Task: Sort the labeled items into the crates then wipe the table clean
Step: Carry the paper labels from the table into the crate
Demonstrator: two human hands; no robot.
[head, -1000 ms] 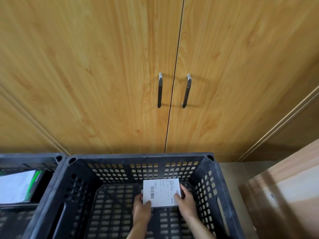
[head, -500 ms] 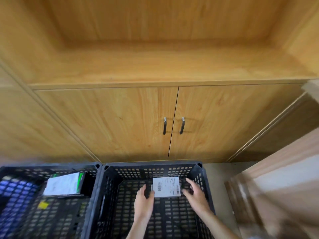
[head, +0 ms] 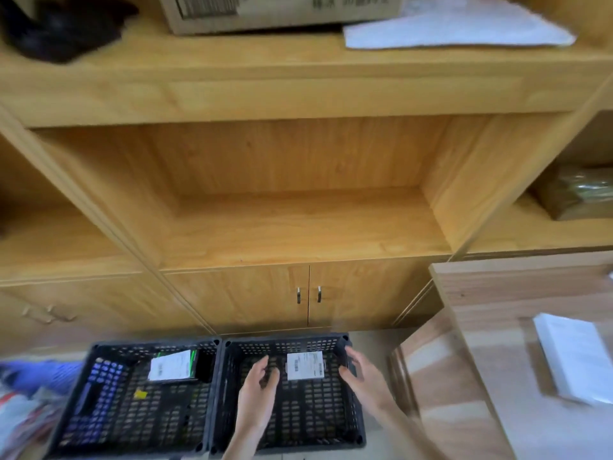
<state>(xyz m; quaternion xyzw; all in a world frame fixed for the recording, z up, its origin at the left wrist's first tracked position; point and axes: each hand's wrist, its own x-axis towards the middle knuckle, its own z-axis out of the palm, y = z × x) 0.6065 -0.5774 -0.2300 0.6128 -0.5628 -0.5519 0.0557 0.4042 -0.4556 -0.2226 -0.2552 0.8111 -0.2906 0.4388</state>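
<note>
**Both hands loose over the right crate**

Two black crates sit side by side on the floor, rims touching, close to the cabinet doors [head: 308, 295]; the table [head: 517, 376] edge stands just right of them. The left hand [head: 258, 388] and right hand [head: 365, 376] hang inside the right crate [head: 360, 423], fingers spread, holding nothing. The labeled packet [head: 305, 365] lies between them near the far wall, apart from both. The left crate [head: 83, 403] holds another labeled item [head: 169, 365].

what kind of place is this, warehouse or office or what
Probably a small storeroom or packing room rather than a big warehouse: black plastic crates on the floor holding a barcode-labeled item, wooden shelving and cabinets, and a cardboard box on the upper shelf.
</note>
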